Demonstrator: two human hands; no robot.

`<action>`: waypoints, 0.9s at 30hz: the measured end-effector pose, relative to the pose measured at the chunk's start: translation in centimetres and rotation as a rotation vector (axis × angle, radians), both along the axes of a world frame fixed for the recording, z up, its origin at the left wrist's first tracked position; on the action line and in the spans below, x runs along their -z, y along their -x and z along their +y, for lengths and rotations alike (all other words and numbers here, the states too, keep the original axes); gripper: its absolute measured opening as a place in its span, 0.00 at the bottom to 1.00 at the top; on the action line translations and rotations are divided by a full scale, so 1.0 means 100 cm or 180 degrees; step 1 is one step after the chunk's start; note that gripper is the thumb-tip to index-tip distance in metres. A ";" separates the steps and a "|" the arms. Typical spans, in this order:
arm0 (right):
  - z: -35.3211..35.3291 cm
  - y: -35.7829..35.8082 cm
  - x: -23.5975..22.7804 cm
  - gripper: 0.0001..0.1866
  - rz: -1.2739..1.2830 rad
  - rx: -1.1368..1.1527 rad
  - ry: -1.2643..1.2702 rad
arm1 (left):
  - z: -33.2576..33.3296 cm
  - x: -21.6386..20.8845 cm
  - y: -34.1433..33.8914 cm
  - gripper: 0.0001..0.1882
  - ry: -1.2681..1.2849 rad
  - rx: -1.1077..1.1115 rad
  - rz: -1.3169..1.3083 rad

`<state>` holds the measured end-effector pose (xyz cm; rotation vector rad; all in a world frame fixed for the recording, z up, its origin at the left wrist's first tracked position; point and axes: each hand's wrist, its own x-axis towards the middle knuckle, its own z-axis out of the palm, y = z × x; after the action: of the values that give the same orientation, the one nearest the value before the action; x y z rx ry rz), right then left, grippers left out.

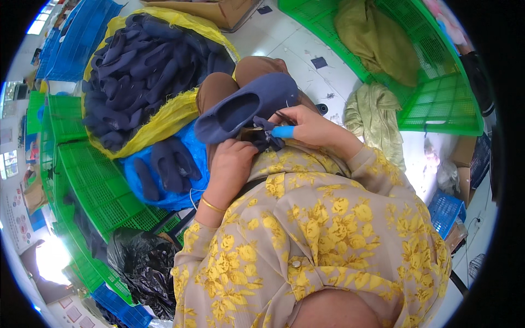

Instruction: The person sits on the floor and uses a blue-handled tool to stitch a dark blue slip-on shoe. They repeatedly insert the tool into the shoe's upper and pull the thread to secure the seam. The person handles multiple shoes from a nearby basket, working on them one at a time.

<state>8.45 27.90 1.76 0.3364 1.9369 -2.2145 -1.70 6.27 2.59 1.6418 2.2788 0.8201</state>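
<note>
A navy slip-on shoe [268, 94] rests across my knees, its opening facing up and its toe to the left. My left hand [232, 161] is closed on the shoe's near edge, with fingers curled beside the toe. My right hand [309, 127] is closed at the shoe's near side and wears a blue finger cover [283, 132]. A thin dark thing shows at its fingertips, too small to make out. Between the hands lie crumpled navy scraps [268, 136], partly hidden by my fingers.
A yellow sack [164, 124] full of navy shoes stands at the far left, near a blue bag [170, 203] with several navy pieces. Green crates [437, 104] flank me; the right one holds olive cloth [377, 41]. A black plastic bag [143, 268] sits near left.
</note>
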 end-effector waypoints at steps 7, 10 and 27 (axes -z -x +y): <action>-0.016 -0.003 -0.027 0.09 0.0281 0.0517 -0.0217 | 0.010 -0.050 -0.007 0.10 -0.0763 -0.1382 -0.2819; -0.027 -0.003 -0.050 0.12 0.0596 0.0302 -0.1270 | 0.022 -0.056 -0.007 0.11 -0.0649 -0.1543 -0.3622; -0.022 -0.017 -0.046 0.16 0.1418 0.0484 -0.1948 | 0.013 -0.052 -0.007 0.10 -0.0801 -0.1415 -0.4041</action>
<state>10.18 25.66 6.32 0.0634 2.9081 -1.8305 -1.03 7.57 7.82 0.3075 1.5549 1.6454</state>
